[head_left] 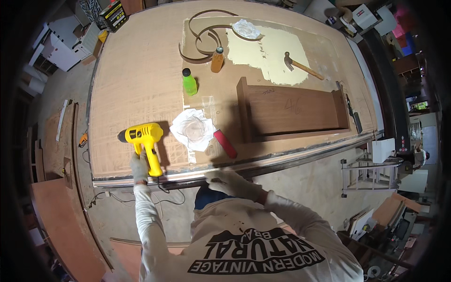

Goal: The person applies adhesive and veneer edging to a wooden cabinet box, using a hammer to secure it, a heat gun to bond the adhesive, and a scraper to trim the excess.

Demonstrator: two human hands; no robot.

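left hand (139, 165): gloved, wrapping closed around the grip of the yellow heat gun (142, 137), right at the near edge of the workbench (136, 80).
right hand (224, 179): gloved, lying on the metal edge strip (291, 157) running along the bench's near side; fingers look loosely curled, cannot tell if they are pinching anything.
heat gun: one. Sitting near the bench's near-left corner. Barrel long axis running left-right, nozzle pointing left; handle hanging down toward the person, cord trailing off the edge.
near edge room: bare board showing left of and beyond the gun; to its right a crumpled white cloth (192, 129) is lying just beside it, with a red-handled tool (225, 143) touching the cloth's right side, angled down-right.
wooden box frame (293, 110): one, long axis left-right, sitting right of centre, near the front edge, open side facing up.
bottles: two. Green bottle (189, 82) and amber bottle (217, 60), both standing upright, well apart from the gun, mid-bench.
hammer (300, 66): one, lying on the pale glue-coloured patch, head pointing left, handle running down-right.
curved edging strips (202, 35): looping at the far side; count unclear, at least two.
second white cloth (246, 29): far side, beside the strips.
far-left corner: yellow-and-black box (112, 15) sitting at the bench edge.
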